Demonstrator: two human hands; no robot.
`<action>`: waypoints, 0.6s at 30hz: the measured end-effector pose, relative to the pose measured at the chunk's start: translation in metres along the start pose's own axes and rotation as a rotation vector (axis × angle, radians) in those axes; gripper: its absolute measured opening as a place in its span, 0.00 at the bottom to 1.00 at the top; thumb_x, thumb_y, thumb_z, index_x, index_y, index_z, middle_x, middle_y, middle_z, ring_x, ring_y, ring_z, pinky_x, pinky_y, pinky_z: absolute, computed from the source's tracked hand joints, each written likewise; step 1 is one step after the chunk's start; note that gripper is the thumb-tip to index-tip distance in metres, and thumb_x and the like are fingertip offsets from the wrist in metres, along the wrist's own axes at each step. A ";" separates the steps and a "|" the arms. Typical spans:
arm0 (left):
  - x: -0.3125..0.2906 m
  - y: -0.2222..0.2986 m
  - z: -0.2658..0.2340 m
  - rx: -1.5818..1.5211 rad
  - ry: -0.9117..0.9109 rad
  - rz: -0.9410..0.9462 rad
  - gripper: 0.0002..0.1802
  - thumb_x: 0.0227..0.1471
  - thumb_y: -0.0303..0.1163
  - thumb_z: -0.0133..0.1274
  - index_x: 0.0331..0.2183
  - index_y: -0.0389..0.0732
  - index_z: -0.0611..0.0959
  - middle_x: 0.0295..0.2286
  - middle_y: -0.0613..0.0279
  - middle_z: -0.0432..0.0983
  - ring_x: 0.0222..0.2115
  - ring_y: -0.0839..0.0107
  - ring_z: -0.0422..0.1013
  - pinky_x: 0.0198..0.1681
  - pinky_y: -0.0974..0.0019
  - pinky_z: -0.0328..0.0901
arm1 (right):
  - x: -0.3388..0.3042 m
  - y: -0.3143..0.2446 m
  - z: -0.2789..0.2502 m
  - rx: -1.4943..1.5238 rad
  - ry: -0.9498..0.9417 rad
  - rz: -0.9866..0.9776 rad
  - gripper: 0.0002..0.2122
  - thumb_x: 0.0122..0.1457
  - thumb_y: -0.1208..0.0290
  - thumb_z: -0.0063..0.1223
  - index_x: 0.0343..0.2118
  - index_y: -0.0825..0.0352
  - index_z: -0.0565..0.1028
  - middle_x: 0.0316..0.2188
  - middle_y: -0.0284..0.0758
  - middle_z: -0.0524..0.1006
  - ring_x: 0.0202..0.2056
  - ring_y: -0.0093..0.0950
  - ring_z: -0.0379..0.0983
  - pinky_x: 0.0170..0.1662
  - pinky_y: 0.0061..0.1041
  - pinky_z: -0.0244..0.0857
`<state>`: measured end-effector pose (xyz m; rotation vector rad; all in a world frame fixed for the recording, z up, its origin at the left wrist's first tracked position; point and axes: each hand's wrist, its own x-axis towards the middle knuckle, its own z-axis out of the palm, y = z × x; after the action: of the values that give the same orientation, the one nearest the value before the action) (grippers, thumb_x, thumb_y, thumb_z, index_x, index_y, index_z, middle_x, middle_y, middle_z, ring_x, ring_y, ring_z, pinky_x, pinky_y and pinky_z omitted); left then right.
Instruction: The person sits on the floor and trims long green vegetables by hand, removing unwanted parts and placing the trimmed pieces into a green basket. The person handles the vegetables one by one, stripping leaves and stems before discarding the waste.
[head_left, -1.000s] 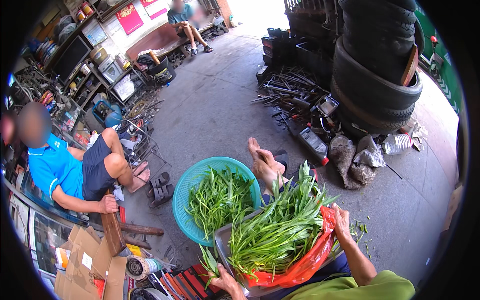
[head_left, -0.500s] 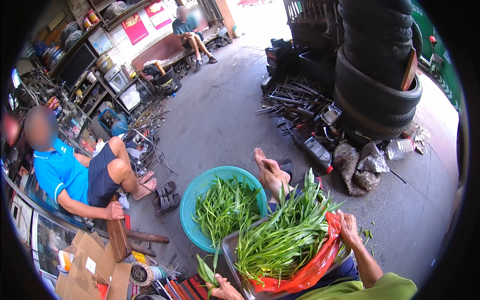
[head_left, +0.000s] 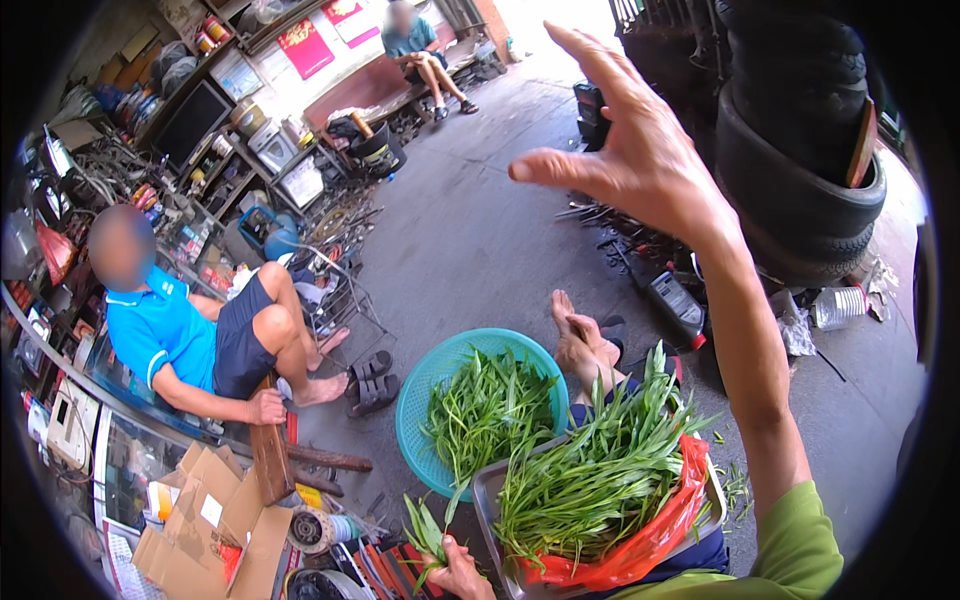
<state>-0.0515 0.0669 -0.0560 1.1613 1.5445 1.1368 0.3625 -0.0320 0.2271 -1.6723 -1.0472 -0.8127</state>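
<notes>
My right hand [head_left: 640, 150] is raised high in front of me, fingers stretched out and thumb apart, holding nothing. Low down, my left hand [head_left: 458, 572] is closed around a few stems of leafy greens [head_left: 428, 530], just left of the metal tray. That tray [head_left: 490, 490] rests over my lap and carries a large heap of long-leaved water spinach [head_left: 590, 480]. A red plastic bag [head_left: 640, 535] lies along the heap's near right side. Beyond the tray, a turquoise plastic basket [head_left: 412, 410] on the floor holds more picked greens [head_left: 490, 415].
At the left a person in a blue shirt [head_left: 165, 325] sits with a hand on a wooden stool [head_left: 270, 460]. Another person [head_left: 415, 50] sits on the far bench. Stacked tyres [head_left: 790, 190], a dark bottle [head_left: 678, 308], sandals [head_left: 372, 385] and a cardboard box [head_left: 205, 520] stand around.
My right hand has let go of the red bag's edge and risen far up and forward, opening out. The left hand still holds its greens. The whole view has shifted slightly.
</notes>
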 end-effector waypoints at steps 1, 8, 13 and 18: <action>-0.008 0.018 0.008 0.004 -0.001 -0.013 0.11 0.45 0.29 0.60 0.31 0.37 0.76 0.18 0.66 0.71 0.15 0.81 0.64 0.15 0.78 0.59 | 0.003 0.008 0.013 0.072 -0.067 0.069 0.48 0.35 0.38 0.64 0.59 0.57 0.58 0.59 0.44 0.58 0.58 0.44 0.56 0.54 0.47 0.59; -0.011 -0.013 -0.006 -0.102 -0.064 -0.040 0.09 0.48 0.28 0.55 0.34 0.37 0.76 0.19 0.68 0.69 0.15 0.82 0.62 0.15 0.77 0.56 | -0.125 -0.005 0.002 0.357 -0.581 0.221 0.12 0.50 0.64 0.62 0.23 0.71 0.77 0.20 0.35 0.74 0.21 0.26 0.70 0.24 0.25 0.63; -0.019 -0.003 -0.004 -0.137 -0.107 -0.081 0.10 0.48 0.26 0.55 0.35 0.37 0.75 0.18 0.69 0.69 0.13 0.82 0.62 0.13 0.79 0.56 | -0.243 -0.070 -0.075 0.411 -0.728 0.968 0.16 0.51 0.63 0.61 0.14 0.70 0.77 0.09 0.32 0.73 0.13 0.15 0.66 0.17 0.18 0.59; -0.041 0.015 -0.005 -0.233 -0.163 -0.144 0.08 0.47 0.28 0.58 0.30 0.41 0.76 0.16 0.71 0.68 0.12 0.83 0.62 0.14 0.79 0.55 | -0.306 -0.127 -0.100 0.506 -0.804 1.250 0.17 0.53 0.63 0.59 0.13 0.70 0.76 0.09 0.30 0.73 0.12 0.14 0.64 0.16 0.17 0.56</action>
<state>-0.0464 0.0279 -0.0360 0.9472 1.3107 1.0665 0.1174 -0.1884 0.0392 -1.7616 -0.4022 0.9119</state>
